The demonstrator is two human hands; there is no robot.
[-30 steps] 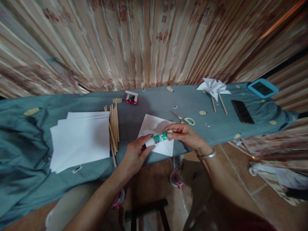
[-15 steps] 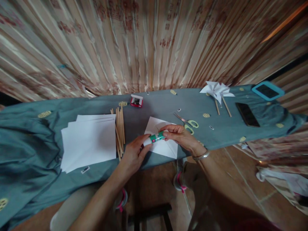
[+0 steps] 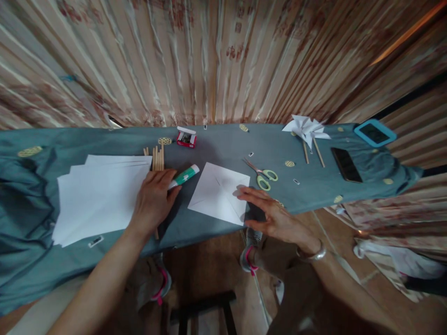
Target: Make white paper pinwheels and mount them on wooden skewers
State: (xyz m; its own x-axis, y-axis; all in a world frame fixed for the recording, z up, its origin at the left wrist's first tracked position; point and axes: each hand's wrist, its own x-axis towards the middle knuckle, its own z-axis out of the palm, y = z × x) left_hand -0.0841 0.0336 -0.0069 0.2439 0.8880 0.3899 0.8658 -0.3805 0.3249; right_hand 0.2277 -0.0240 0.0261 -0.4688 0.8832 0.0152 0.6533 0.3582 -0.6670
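In my left hand (image 3: 155,195) is a green and white glue stick (image 3: 185,177), its white end gripped between fingers and thumb. That hand is low over the table, in front of the wooden sticks (image 3: 159,159) and beside a stack of white paper (image 3: 101,195). A white paper square (image 3: 218,193) with crease or cut lines running toward its middle lies in front of me. My right hand (image 3: 272,214) holds nothing; its fingers are apart, at the right edge of the square. Green-handled scissors (image 3: 262,176) lie just beyond it, blades partly spread.
Behind the square stands a small red box (image 3: 186,138) with its lid up. Farther right are white paper pinwheels (image 3: 306,129) on sticks, a black phone (image 3: 346,164) and a blue-framed device (image 3: 375,133). A pleated curtain (image 3: 223,60) hangs along the table's far edge.
The glue stick has gone left, away from above the square, in my left hand. My right hand has let go of it and spread its fingers. The view has shifted slightly.
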